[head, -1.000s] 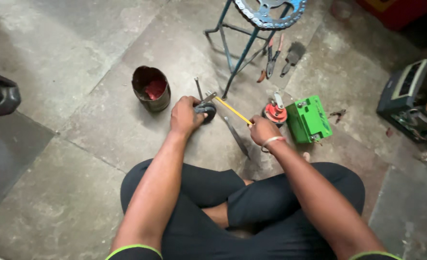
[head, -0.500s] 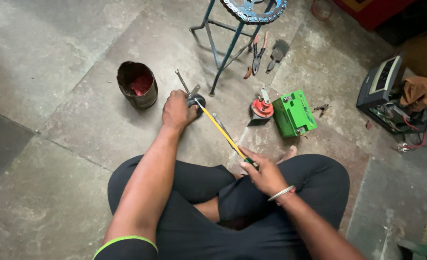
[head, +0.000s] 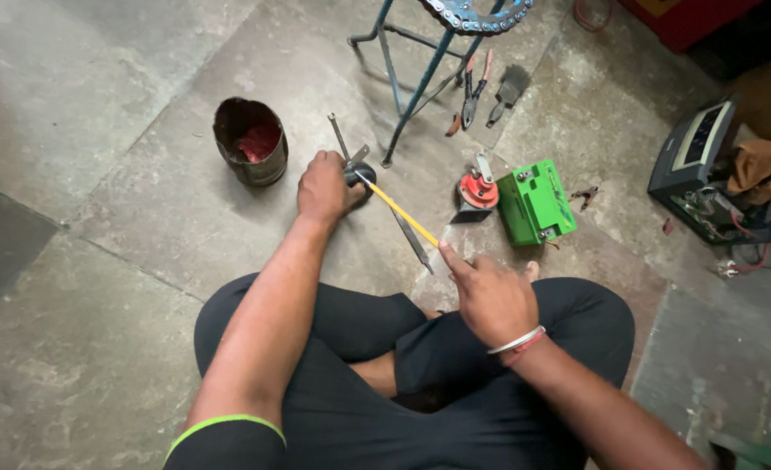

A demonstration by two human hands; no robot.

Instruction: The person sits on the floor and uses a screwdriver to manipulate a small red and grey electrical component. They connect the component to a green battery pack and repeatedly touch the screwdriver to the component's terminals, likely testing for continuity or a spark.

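Yellow tape blade (head: 396,207) now stretches taut between both hands, where a second ago the right hand (head: 488,296) sat up by the red round part (head: 479,189); it has drawn back toward the lap, pulling the blade out long. That right hand pinches the free end of the blade between thumb and fingers, the other fingers loosely curled. Across from it, the left hand (head: 323,185) is closed down over the small black tape case (head: 359,172), pressing it onto the stone floor (head: 116,183), just as it did before. A thin grey metal rod (head: 412,241) lies under the blade. Beyond the left hand stands a rusty tin (head: 250,141) with red inside. A green battery (head: 535,202) lies beside the red part. Farther out come the blue stand legs (head: 412,83), pliers (head: 474,87), and a charger box (head: 697,157) at the right edge.
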